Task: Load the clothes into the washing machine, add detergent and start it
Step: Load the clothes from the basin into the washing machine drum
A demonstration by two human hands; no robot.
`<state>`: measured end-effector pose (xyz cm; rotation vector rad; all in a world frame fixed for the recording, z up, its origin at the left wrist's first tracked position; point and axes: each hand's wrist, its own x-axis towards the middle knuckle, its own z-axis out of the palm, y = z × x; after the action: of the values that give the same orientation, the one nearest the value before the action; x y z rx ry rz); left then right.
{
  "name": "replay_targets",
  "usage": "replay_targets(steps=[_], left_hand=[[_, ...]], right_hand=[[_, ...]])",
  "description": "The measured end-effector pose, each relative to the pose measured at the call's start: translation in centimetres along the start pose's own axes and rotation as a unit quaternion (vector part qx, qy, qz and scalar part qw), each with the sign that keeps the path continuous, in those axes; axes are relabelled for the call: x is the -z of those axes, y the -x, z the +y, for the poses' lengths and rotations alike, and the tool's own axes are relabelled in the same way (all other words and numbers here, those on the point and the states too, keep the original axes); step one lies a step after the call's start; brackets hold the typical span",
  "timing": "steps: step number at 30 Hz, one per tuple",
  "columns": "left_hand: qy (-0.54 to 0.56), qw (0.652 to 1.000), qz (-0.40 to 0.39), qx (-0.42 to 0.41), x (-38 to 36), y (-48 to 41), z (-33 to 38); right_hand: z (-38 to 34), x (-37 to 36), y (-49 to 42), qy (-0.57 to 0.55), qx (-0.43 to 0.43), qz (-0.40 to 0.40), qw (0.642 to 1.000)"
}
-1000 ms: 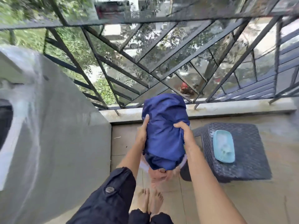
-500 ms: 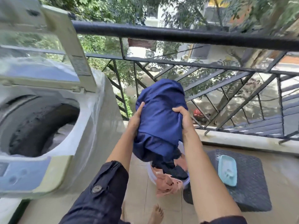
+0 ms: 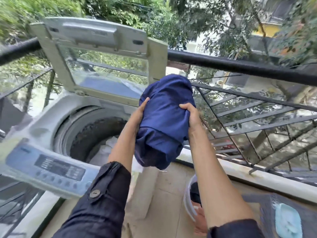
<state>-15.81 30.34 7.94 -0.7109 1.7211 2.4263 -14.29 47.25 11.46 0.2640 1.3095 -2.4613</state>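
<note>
What we hold: a blue bundle (image 3: 164,121) of rolled cloth, up in the air between our two hands, just right of the drum opening and not yet inside it; its lower end hangs loose.
Left hand (image 3: 139,114): we clasp the bundle's left side, thumb laid along the near face, fingers wrapped round the far side with their tips hidden.
Right hand (image 3: 190,114): our fingers are curled and dug into the cloth on the bundle's right side, bunching it.
Sleeve (image 3: 103,194): dark, rolled up on our left forearm and fastened with a button.
Washing machine (image 3: 42,121): a pale top-loader to our left, blurred in places.
Lid (image 3: 106,54): raised and standing up behind the opening, with a clear window.
Drum (image 3: 96,133): open, with pale laundry (image 3: 109,148) lying at the bottom.
Control panel (image 3: 51,167): along the near edge of the machine, too blurred for us to read.
Bucket (image 3: 188,201): white, on the floor under our right forearm, with dark and peach clothes in it.
Stool (image 3: 267,212): dark woven top just right of the bucket, carrying a light blue dish (image 3: 288,220).
Railing (image 3: 240,66): black metal bars behind the bundle, with trees beyond.
</note>
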Motion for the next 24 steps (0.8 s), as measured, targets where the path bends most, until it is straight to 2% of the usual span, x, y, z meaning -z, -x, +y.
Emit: replay_targets(steps=[4, 7, 13, 16, 24], left_hand=[[0.048, 0.999, 0.003, 0.008, 6.3, -1.4, 2.7], [0.036, 0.999, 0.031, -0.006, 11.1, -1.9, 4.1], [-0.103, 0.984, 0.141, 0.026, 19.9, -3.5, 4.2], [-0.120, 0.973, 0.190, 0.054, 22.4, -5.2, 3.0], [-0.193, 0.956, 0.208, 0.077, 23.8, -4.3, 2.1]], right_hand=[[2.7, -6.3, -1.8, 0.010, -0.018, -0.029, 0.999], [5.3, -10.3, -3.2, 0.016, -0.029, -0.038, 0.999], [11.5, -13.9, -6.2, 0.018, -0.062, -0.016, 0.998], [14.0, -14.2, -7.7, 0.042, -0.068, 0.014, 0.997], [17.5, -13.9, -9.0, 0.070, -0.102, 0.065, 0.990]])
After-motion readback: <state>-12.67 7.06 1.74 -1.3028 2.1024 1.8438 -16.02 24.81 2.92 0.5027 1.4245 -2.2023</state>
